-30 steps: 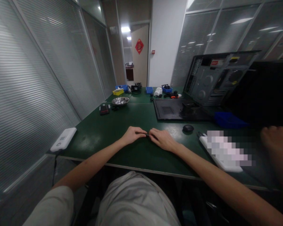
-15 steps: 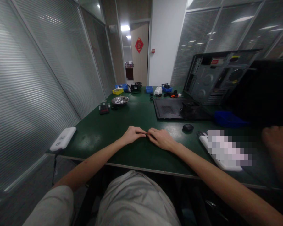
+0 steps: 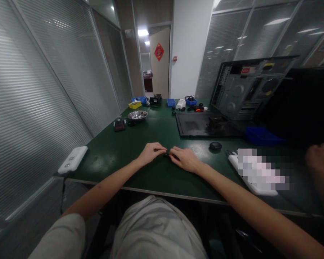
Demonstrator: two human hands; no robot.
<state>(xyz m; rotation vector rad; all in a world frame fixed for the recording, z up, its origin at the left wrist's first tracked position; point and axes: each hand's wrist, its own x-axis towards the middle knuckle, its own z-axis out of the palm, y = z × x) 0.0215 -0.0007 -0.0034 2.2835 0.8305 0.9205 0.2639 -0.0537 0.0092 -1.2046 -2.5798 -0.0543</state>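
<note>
Over the green table [image 3: 118, 151], my left hand [image 3: 150, 152] has its thumb and fingertips brought together in a pinch. Whatever is between them, if anything, is too small to see. My right hand [image 3: 185, 158] is closed, thumb against fingers, on a small thin dark piece [image 3: 166, 155] that pokes out toward the left hand. Its kind cannot be made out. A narrow gap separates the fingertips of the two hands. The nearest thing to my right hand is a black computer mouse [image 3: 215, 146].
A black case panel [image 3: 189, 126] lies beyond the hands, before an opened computer case [image 3: 240, 90]. At right are a blue tray [image 3: 263, 135], a white device [image 3: 243, 176] and another person's hand [image 3: 322, 162]. A metal bowl [image 3: 137, 115] stands far left, a white box [image 3: 72, 159] nearer.
My left fingertips have come slightly away from the right hand, up and left, and the small dark piece shows more. The other person's hand has shifted a little right.
</note>
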